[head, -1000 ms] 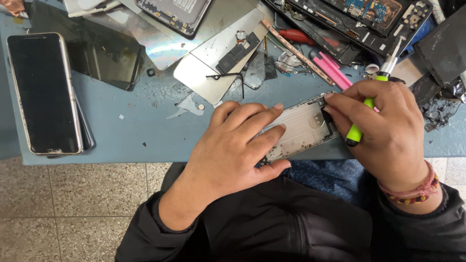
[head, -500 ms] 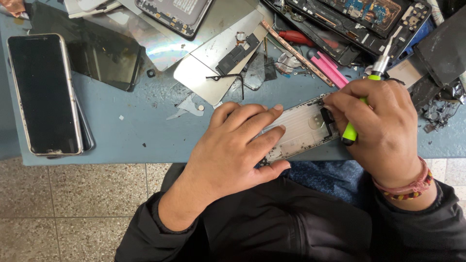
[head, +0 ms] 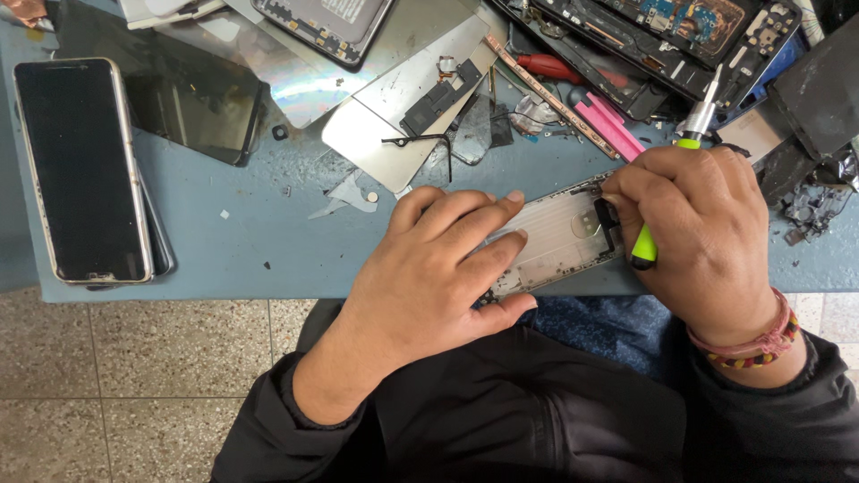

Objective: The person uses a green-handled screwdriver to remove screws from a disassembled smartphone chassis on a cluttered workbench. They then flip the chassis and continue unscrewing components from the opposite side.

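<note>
An opened silver phone housing lies at the near edge of the blue table. My left hand presses flat on its left half, fingers spread over it and thumb under the table-side edge. My right hand is closed around a green-handled screwdriver, whose metal end sticks out above my knuckles. That hand's fingertips touch the housing's upper right corner. The screwdriver's other end is hidden by the fingers.
A dark-screened smartphone lies at the left on another dark panel. Metal plates, a black screen, pink pry tools, a red-handled tool and opened phone bodies crowd the far side. Tiled floor shows below the table.
My right hand has shifted slightly up and left with the screwdriver, tilting it more upright. My left hand has stayed on the housing.
</note>
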The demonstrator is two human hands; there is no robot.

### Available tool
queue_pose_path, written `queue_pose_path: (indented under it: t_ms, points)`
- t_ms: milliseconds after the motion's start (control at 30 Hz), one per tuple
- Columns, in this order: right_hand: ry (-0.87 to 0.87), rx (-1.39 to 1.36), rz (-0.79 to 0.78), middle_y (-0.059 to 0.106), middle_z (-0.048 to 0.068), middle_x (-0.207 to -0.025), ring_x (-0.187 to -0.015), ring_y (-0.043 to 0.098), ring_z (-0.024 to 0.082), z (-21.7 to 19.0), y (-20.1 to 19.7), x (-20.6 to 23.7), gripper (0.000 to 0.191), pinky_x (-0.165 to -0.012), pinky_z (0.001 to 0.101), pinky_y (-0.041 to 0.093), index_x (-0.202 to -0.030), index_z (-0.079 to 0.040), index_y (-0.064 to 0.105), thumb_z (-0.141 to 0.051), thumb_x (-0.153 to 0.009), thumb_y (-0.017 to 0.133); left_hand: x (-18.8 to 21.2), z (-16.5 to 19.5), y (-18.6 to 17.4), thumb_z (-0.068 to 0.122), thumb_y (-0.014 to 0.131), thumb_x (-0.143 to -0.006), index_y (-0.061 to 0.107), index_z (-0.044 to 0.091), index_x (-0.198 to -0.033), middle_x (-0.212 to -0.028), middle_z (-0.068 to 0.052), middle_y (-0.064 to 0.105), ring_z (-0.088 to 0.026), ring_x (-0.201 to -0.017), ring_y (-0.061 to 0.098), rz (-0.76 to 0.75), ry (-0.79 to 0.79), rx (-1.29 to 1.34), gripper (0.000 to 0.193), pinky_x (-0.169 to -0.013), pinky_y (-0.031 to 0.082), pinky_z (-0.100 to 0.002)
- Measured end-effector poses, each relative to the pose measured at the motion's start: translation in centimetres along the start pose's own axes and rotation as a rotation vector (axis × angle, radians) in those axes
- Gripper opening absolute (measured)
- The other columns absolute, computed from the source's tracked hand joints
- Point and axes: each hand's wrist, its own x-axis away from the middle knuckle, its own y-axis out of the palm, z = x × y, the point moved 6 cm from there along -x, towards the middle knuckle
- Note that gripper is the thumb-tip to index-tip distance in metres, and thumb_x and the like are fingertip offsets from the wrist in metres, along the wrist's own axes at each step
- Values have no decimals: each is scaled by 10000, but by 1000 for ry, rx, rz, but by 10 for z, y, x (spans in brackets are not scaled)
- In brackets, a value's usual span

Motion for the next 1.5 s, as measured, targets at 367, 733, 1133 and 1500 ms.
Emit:
queue_pose_path:
  t_ms: [367,733,1133,1500]
  points:
    - [-15,4,4,643,88,-1099,-1009,619,327,0,0,1,238,-837,418,496,-1066,-52,693,25,-875,812,0,0,1,411,838,-837,737,48,-1103,-1385,-81,637,-254,-1236,566,-4,-2,-5,461,-1057,417,-443]
    - [-15,-13,48,642,94,-1086,-954,621,320,1,0,3,256,-820,413,505,-1064,-44,677,54,-880,826,0,0,0,413,838,-832,737,51,-1093,-1390,-88,635,-258,-1234,567,-4,0,-5,458,-1061,414,-447]
    - [3,-87,26,659,93,-1093,-953,637,303,-2,-10,13,202,-827,398,508,-1062,-37,661,56,-932,784,1,-1,-1,399,854,-822,738,60,-1107,-1409,-91,626,-272,-1250,573,17,-4,25,457,-1066,421,-446]
    - [34,-169,1,652,126,-1066,-1023,648,342,-7,-18,0,151,-844,414,529,-1041,-13,633,28,-954,750,-1,0,-4,398,872,-805,723,60,-1135,-1433,-102,610,-299,-1245,574,33,5,27,495,-1068,427,-457]
